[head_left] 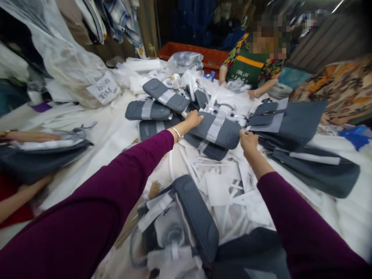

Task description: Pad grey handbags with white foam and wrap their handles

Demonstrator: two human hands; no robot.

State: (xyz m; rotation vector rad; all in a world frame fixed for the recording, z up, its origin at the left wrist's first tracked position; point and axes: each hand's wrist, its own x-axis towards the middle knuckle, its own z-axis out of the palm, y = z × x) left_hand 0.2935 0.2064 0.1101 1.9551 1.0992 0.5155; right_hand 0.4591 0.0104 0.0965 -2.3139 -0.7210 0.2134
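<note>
Both my arms reach out over the table to a long grey padded piece (229,133) with a pale band around its middle. My left hand (194,119), with a bangle at the wrist, is closed on its left end. At its right end my right hand (248,140) has its fingers pinched at the edge. Under this piece lies another grey padded piece (215,152). More banded grey pieces (147,110) are piled just left of and behind my left hand. Nearer to me lies a grey bag (197,217) with a padded piece and clear wrapping.
White paper strips and sheets (217,188) litter the middle. Grey bags (314,166) lie at the right. Across the table is a person in a green apron (247,69), before a red bin (186,52). Other people's hands are at far left and right. A plastic sack (84,73) stands back left.
</note>
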